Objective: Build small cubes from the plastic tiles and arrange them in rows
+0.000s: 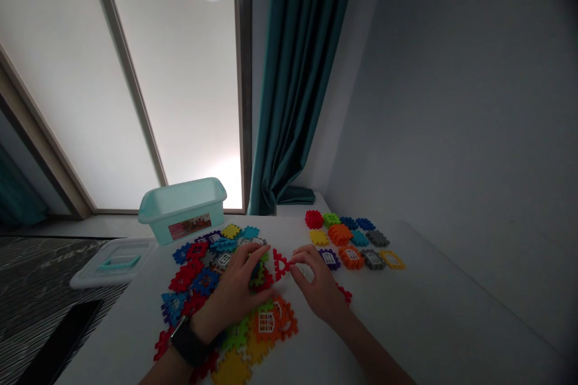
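My right hand [318, 286] pinches a red triangular piece [280, 264] by its right corner, thumb and finger together, just above the white table. Over the mixed pile of toothed plastic pieces [205, 281] reaches my left hand [237, 289], its thumb and fingers spread apart. Part of the pile is hidden under that hand. Orange pieces with a white window insert [266, 322] lie below it, beside yellow pieces [232, 368]. Another red piece [345, 293] is partly covered by my right hand.
Pieces grouped by colour, among them an orange stack [340, 234], lie at the back right of the table [428, 313]. A mint bin [189, 210] stands at the back left, near a translucent lid [112, 261]. A teal curtain [300, 72] hangs behind.
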`<state>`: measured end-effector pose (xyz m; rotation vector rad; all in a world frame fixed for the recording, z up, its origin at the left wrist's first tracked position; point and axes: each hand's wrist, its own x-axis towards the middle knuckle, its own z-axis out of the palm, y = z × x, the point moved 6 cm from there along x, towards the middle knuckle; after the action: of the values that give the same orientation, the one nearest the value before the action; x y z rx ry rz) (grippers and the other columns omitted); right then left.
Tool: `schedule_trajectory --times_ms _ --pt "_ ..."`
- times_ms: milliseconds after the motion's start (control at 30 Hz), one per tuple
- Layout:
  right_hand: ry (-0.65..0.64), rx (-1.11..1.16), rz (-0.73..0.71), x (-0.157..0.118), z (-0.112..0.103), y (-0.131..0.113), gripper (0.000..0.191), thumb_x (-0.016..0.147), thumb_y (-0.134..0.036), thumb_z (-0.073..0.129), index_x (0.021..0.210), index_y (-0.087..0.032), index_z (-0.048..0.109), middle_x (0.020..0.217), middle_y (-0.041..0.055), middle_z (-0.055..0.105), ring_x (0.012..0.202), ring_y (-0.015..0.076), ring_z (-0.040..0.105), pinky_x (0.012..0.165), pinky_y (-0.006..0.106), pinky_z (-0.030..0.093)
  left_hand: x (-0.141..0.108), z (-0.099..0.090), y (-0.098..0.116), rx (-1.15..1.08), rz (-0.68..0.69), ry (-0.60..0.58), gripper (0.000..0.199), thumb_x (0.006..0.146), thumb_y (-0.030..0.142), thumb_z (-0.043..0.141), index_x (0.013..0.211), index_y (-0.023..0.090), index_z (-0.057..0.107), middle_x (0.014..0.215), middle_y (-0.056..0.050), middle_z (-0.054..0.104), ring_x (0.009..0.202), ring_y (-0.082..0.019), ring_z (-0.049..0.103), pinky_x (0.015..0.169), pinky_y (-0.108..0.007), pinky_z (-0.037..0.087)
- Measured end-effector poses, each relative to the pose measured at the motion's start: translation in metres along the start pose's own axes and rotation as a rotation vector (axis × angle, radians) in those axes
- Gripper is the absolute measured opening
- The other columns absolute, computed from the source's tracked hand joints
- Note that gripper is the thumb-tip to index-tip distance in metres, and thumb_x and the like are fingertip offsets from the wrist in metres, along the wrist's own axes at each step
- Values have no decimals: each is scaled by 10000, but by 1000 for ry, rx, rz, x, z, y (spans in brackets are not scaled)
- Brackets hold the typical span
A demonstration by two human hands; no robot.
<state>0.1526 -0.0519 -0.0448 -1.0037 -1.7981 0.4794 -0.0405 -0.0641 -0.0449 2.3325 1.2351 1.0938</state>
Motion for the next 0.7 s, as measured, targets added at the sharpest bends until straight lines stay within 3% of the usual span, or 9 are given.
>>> schedule_trajectory --times_ms 233,433,700 --pt "-18 279 232 -2 9 17 239 917 -385 604 758 -207 626 989 68 620 903 210 639 772 344 588 -4 8 3 162 64 -2 902 710 327 873 1479 295 402 1408 -141 490 1308 -371 480 1089 -559 444" --pt "-12 355 317 -6 17 9 280 888 -422 630 717 -201 629 952 62 633 837 198 631 731 315 566 -5 8 1 141 49 7 907 679 276 881 1454 268 410 1403 -141 485 1311 -368 474 1088 -548 452" --pt "-66 426 448 -6 17 2 284 858 -442 636 720 -196 604 927 37 590 837 183 568 721 277 497 -4 5 9 87 48 -23 858 754 252 773 1496 246 342 1436 -153 432 1349 -350 440 1110 -530 440"
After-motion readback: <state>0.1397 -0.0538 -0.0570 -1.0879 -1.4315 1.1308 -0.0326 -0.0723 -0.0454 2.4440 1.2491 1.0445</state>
